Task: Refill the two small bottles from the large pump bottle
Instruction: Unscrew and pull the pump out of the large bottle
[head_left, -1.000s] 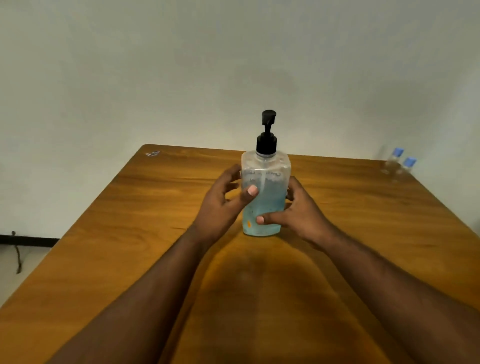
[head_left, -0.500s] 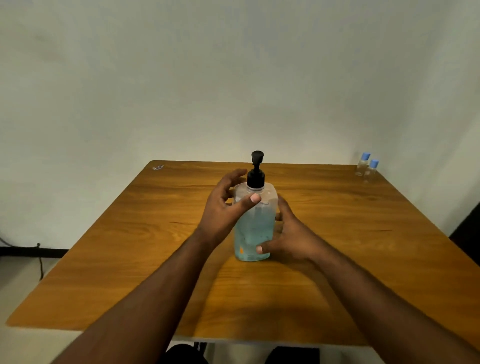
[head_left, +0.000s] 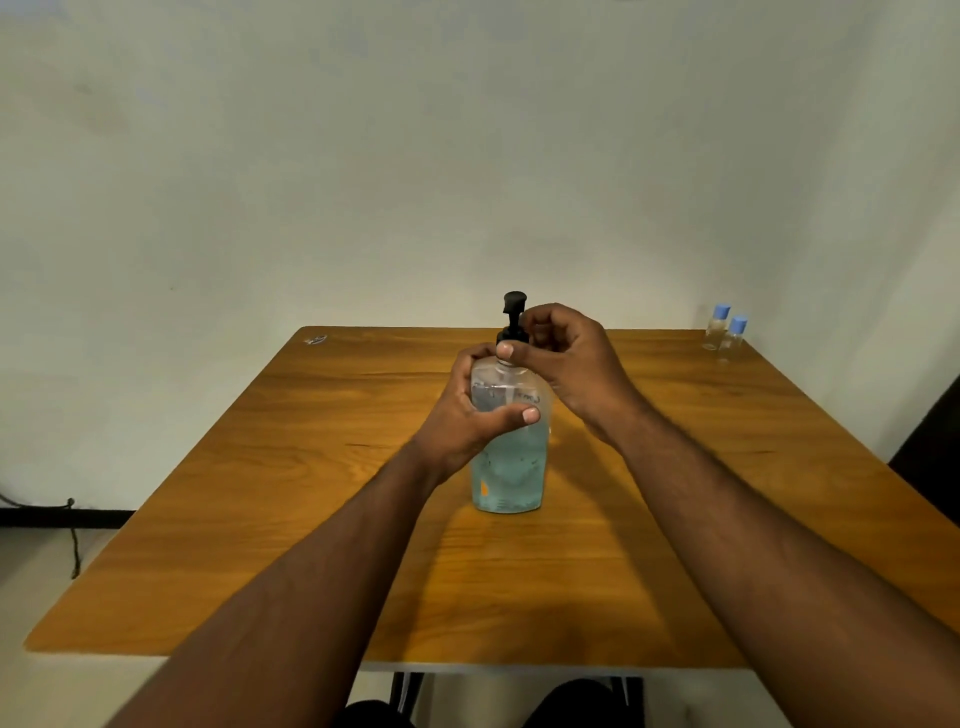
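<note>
A large clear pump bottle (head_left: 511, 467) with pale blue liquid and a black pump head stands upright mid-table. My left hand (head_left: 467, 415) wraps around its upper body, thumb across the front. My right hand (head_left: 566, 358) is closed on the black pump collar at the bottle's neck. Two small clear bottles (head_left: 724, 332) with blue caps stand side by side at the table's far right corner, well away from both hands.
The wooden table (head_left: 311, 519) reaches to a white wall at the back. A small scrap (head_left: 315, 340) lies at the far left corner. A dark object (head_left: 935, 441) stands off the right edge. A cable (head_left: 72, 535) hangs by the floor on the left.
My right hand has risen from the bottle's lower side to the pump collar. My left hand stays on the bottle body. The camera has pulled back and tilted, showing more of the table.
</note>
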